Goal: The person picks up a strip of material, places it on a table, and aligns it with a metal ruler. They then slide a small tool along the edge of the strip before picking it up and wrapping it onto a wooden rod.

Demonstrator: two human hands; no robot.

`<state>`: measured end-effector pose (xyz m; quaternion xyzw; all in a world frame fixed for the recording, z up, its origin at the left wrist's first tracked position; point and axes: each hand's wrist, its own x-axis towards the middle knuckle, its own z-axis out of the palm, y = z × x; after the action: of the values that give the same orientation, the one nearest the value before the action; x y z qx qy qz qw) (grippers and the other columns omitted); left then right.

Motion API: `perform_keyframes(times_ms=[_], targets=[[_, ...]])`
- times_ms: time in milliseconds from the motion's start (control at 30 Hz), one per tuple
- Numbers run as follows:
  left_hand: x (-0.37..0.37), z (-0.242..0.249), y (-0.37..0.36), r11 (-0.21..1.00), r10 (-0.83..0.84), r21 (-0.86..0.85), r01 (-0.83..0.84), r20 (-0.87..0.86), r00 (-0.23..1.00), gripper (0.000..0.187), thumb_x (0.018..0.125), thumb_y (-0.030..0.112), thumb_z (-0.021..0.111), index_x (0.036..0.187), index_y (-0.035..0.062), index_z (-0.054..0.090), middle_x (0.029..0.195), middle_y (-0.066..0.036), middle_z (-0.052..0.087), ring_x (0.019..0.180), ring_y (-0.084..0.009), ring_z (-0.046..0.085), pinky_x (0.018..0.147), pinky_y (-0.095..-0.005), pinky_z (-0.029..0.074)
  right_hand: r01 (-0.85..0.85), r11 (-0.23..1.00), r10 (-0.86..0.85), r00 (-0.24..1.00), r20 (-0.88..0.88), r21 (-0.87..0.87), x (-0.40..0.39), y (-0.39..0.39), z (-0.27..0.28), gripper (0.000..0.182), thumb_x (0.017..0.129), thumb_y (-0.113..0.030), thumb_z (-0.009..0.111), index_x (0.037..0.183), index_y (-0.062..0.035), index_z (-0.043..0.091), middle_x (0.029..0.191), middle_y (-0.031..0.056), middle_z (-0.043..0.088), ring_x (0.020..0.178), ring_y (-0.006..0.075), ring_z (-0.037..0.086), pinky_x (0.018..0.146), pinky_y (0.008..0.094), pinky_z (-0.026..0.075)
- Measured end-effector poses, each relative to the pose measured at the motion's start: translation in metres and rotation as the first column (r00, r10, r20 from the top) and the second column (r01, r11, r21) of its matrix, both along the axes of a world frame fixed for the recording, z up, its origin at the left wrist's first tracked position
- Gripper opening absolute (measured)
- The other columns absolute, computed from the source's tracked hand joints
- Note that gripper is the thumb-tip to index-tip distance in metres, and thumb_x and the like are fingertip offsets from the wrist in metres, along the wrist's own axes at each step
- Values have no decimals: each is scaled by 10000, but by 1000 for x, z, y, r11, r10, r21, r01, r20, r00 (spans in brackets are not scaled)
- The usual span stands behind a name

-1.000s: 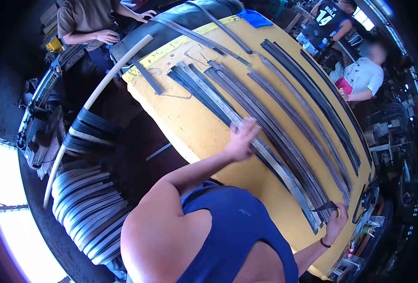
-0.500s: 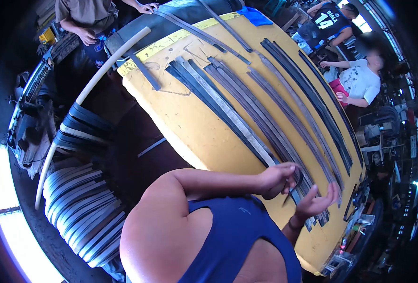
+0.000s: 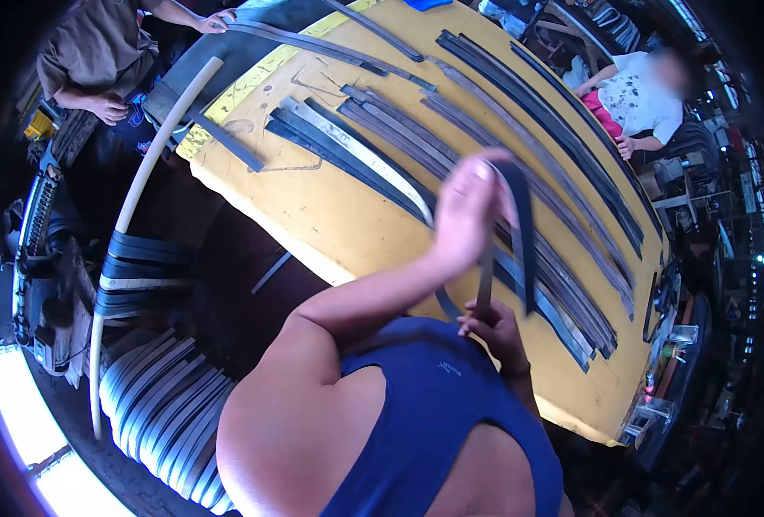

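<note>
My left hand (image 3: 472, 207), smeared by motion, is raised over the yellow table (image 3: 339, 237) with its fingers closed on a dark flat strip (image 3: 525, 237). The strip bends over at that hand, and one end hangs down on its right side. Below it, close to my chest, my right hand (image 3: 496, 332) is closed around a lower length of strip. A pale-faced strip (image 3: 360, 142) on the table curves down toward my left wrist. Bundles of dark strips (image 3: 399, 129) lie lengthwise under and beyond my hands.
At the far left a person (image 3: 98, 65) rests one hand on strips at the table end. Another person (image 3: 636, 99) sits beyond the far side. A pale curved pole (image 3: 154, 159) with strips wrapped on it stands at left, above a large strip coil (image 3: 162, 409).
My left hand has risen away from my chest, carrying the strip up into a bend. My right hand has moved left and closed on the strip. The view has shifted.
</note>
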<state>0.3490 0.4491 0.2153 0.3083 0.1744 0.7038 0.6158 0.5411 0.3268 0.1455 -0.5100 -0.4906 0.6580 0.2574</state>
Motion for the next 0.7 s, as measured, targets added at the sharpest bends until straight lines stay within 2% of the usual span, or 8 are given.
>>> perform_keyframes(times_ms=[33, 67, 167, 233, 300, 367, 567, 700], targets=[[-19, -6, 12, 986, 163, -22, -166, -83, 983, 412, 1053, 369, 374, 1230, 24, 514, 854, -109, 616, 690, -202, 622, 677, -312, 547, 58, 998, -58, 998, 26, -6, 3, -8, 8, 304, 846, -104, 747, 1083, 23, 606, 869, 77, 692, 814, 171, 677, 746, 300, 541], [-39, -24, 28, 975, 213, -56, -213, -1, 977, 382, 1051, 344, 395, 1201, 15, 516, 860, -110, 614, 714, -205, 625, 692, -323, 549, 89, 993, -98, 986, 134, 77, 14, -15, 6, 334, 811, -106, 780, 1076, 17, 617, 862, 58, 677, 829, 155, 665, 764, 287, 526], [-98, -78, 51, 937, 280, -256, -236, 150, 948, 275, 1033, 257, 470, 1124, 1, 515, 882, -116, 610, 790, -226, 635, 736, -375, 554, -11, 923, -217, 809, 547, 384, 57, -34, 14, 403, 712, -68, 836, 1053, -7, 629, 849, 23, 646, 834, 134, 631, 768, 269, 501], [-124, -117, 48, 885, 280, -424, -193, 153, 948, 208, 1018, 195, 504, 1099, 4, 514, 897, -124, 607, 800, -250, 634, 765, -398, 552, 159, 881, -371, 817, 441, 446, 78, -45, 18, 406, 684, -28, 826, 1041, -15, 633, 893, 28, 643, 817, 137, 606, 754, 276, 491], [-139, -154, 37, 744, 317, -638, -198, 76, 945, 174, 1001, 134, 517, 1120, 7, 515, 973, -148, 625, 874, -296, 660, 825, -414, 546, 114, 892, -372, 732, 570, 436, 119, -55, 15, 410, 724, 81, 731, 1104, -20, 615, 975, 25, 616, 889, 111, 578, 803, 240, 463], [-148, -186, 23, 665, 341, -705, -248, -9, 940, 181, 994, 121, 528, 1132, 5, 518, 1012, -164, 644, 920, -305, 674, 839, -427, 552, 122, 847, -487, 570, 662, 517, 154, -65, 17, 417, 743, 136, 652, 1128, -20, 608, 1008, 29, 600, 928, 104, 559, 828, 227, 446], [-169, -211, 8, 687, 213, -702, -187, -50, 976, 182, 994, 130, 533, 1135, 16, 549, 1051, -165, 684, 946, -289, 690, 854, -418, 563, 376, 746, -665, 458, 590, 549, 234, -86, 31, 401, 821, 157, 537, 1187, 0, 585, 1031, 59, 602, 934, 129, 579, 836, 244, 462], [-188, -211, 15, 759, 247, -609, -229, -56, 967, 192, 986, 126, 551, 1142, 17, 578, 1022, -157, 696, 921, -261, 700, 817, -383, 578, 295, 751, -660, 331, 675, 590, 265, -99, 34, 261, 907, 33, 556, 1164, 23, 599, 1037, 107, 638, 953, 182, 604, 862, 286, 471]])
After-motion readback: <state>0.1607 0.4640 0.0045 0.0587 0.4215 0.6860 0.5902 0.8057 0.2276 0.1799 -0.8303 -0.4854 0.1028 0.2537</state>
